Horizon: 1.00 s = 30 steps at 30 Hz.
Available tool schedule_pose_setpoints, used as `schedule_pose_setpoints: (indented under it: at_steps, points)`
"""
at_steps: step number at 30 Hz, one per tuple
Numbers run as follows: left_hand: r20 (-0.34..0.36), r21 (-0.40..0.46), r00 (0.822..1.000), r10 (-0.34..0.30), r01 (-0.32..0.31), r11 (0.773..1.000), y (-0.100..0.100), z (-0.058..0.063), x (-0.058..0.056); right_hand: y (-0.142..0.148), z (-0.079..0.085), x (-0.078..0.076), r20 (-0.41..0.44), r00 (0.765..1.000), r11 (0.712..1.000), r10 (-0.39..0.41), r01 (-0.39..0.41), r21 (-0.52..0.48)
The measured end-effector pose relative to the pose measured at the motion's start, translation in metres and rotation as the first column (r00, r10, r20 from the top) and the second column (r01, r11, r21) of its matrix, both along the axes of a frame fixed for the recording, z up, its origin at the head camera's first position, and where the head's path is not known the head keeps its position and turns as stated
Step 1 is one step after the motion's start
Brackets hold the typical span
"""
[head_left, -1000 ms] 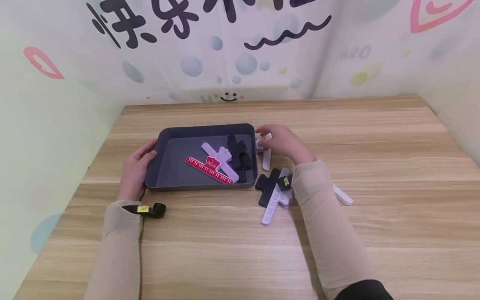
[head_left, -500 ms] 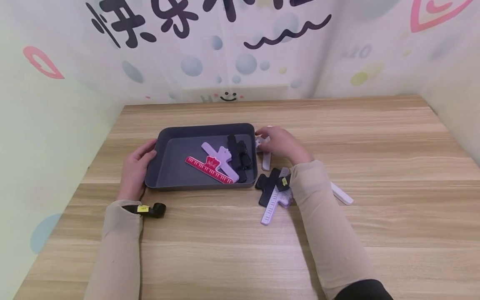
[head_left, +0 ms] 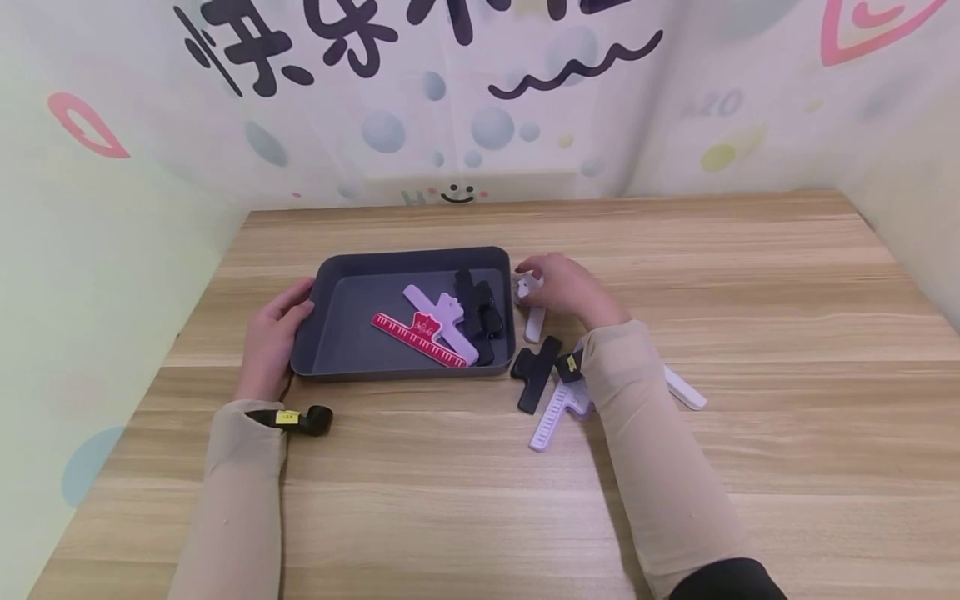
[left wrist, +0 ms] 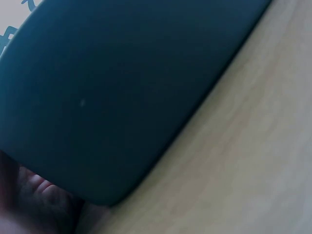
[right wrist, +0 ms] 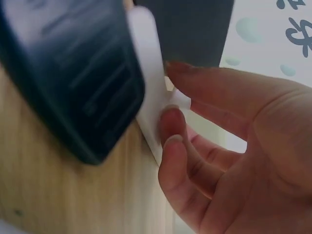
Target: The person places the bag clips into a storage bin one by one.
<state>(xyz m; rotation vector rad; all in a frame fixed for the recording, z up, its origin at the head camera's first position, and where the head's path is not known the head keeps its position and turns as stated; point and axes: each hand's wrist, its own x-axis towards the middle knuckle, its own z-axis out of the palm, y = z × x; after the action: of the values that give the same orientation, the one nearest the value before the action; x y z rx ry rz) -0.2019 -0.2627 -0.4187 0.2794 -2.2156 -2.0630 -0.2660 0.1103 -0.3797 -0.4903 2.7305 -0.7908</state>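
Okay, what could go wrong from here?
Pinched by the right hand near its tab, the white clip might swivel or slip. It sits close to the tray's right wall, so it could catch there. The black wrist device overlaps the lilac clip in the head view; it might nudge it.

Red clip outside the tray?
No, the red clip lies inside the tray, overlapping a lilac clip.

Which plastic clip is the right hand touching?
The white plastic clip just right of the dark grey rectangular tray: the right hand pinches it, not the nearby black clip or lilac clip.
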Motion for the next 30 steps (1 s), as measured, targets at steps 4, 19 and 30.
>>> schedule_pose_setpoints:
  at_steps: [4,19,30]
  points:
    - [0.002,-0.009,1.0,-0.002,0.002,1.0,0.0,0.0,0.0,0.002,-0.001,-0.001,0.005,1.0,1.0,-0.005,0.005,0.01]
    - [0.013,-0.018,1.0,0.006,-0.005,1.0,0.002,0.0,0.0,0.013,0.0,0.003,0.047,0.995,0.996,-0.082,0.084,-0.026]
    - [0.006,-0.017,1.0,-0.002,0.002,1.0,0.0,-0.001,0.0,0.022,0.0,0.001,0.054,0.987,0.987,-0.152,0.154,-0.042]
